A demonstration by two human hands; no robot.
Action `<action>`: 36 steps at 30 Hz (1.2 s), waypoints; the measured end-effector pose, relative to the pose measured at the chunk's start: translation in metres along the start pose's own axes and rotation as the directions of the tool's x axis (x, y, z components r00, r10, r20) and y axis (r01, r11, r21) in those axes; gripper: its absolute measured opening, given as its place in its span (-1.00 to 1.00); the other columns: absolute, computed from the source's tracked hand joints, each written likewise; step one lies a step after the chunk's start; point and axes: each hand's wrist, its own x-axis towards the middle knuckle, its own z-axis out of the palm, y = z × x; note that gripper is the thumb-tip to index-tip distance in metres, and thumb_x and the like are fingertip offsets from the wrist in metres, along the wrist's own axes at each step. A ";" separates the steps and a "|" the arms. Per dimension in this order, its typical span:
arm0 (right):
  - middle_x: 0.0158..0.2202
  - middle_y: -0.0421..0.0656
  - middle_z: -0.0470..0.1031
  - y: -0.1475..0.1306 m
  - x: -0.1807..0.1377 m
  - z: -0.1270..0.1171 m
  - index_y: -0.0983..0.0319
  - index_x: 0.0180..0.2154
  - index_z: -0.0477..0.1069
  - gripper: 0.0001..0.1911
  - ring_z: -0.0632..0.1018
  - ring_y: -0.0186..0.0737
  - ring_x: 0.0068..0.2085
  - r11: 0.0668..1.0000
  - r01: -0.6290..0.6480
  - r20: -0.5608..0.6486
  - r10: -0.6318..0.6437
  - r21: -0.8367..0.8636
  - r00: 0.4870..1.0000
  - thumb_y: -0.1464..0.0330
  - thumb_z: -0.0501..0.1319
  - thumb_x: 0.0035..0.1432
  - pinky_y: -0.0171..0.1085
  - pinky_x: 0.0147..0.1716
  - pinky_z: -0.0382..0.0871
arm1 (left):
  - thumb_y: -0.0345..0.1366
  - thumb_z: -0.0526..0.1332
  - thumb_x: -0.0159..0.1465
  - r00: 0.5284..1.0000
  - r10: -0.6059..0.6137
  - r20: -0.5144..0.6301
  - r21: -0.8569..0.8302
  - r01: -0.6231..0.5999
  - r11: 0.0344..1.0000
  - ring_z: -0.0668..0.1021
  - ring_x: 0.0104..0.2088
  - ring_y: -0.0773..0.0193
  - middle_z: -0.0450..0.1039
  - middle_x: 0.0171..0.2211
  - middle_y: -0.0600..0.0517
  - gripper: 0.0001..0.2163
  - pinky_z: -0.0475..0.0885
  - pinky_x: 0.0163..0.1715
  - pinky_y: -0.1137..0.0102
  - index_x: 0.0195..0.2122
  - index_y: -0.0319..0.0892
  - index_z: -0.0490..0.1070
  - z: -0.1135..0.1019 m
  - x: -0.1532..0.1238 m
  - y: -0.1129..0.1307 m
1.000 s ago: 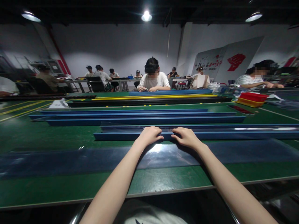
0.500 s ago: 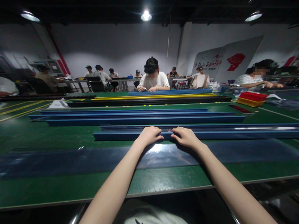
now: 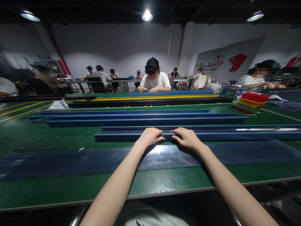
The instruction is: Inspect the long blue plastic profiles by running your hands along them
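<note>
A long blue channel-shaped profile (image 3: 235, 136) lies across the green table in front of me. My left hand (image 3: 150, 136) is closed over its near wall, thumb on the outer face and fingers reaching into the channel. A short gap to the right, my right hand (image 3: 186, 137) grips the same wall in a mirrored way. Inside the channel a glossy strip (image 3: 258, 129) reflects light at the right; what the fingertips touch in there is partly hidden. Below both wrists, a wide transparent plastic sheet (image 3: 98, 160) lies flat along the table.
More blue profiles (image 3: 145, 121) lie parallel beyond mine, then black and yellow lengths (image 3: 155, 101). A red bin (image 3: 255, 98) stacked on a yellow one and a dark flat phone-like object (image 3: 242, 110) are at the right. A person (image 3: 155, 80) works opposite; several others sit farther back.
The fingers of my right hand have shifted slightly left inside the channel. My left hand, the profile and the sheet look unmoved.
</note>
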 end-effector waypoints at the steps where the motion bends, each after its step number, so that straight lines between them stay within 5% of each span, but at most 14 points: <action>1: -0.08 -0.09 0.46 0.000 0.000 0.000 0.18 -0.07 0.39 -0.66 0.44 -0.18 -0.06 1.000 0.003 -0.003 -0.003 0.004 1.000 0.24 0.03 0.17 -0.29 -0.16 0.26 | -0.11 0.11 0.21 1.000 -0.002 0.002 0.002 0.002 1.000 0.51 -0.31 0.22 0.50 -0.36 -0.01 -0.76 0.30 -0.38 0.45 -0.40 -0.17 0.40 0.000 0.000 0.000; 36: -0.05 -0.10 0.44 0.001 -0.001 0.001 0.21 -0.08 0.40 -0.64 0.42 -0.17 -0.03 0.999 0.043 -0.054 -0.042 0.025 0.998 0.22 0.02 0.16 -0.25 -0.11 0.30 | -0.09 0.16 0.17 0.997 -0.080 0.001 0.002 0.080 0.997 0.52 -0.32 0.18 0.49 -0.36 0.02 -0.76 0.32 -0.40 0.41 -0.29 -0.16 0.30 -0.006 -0.001 0.004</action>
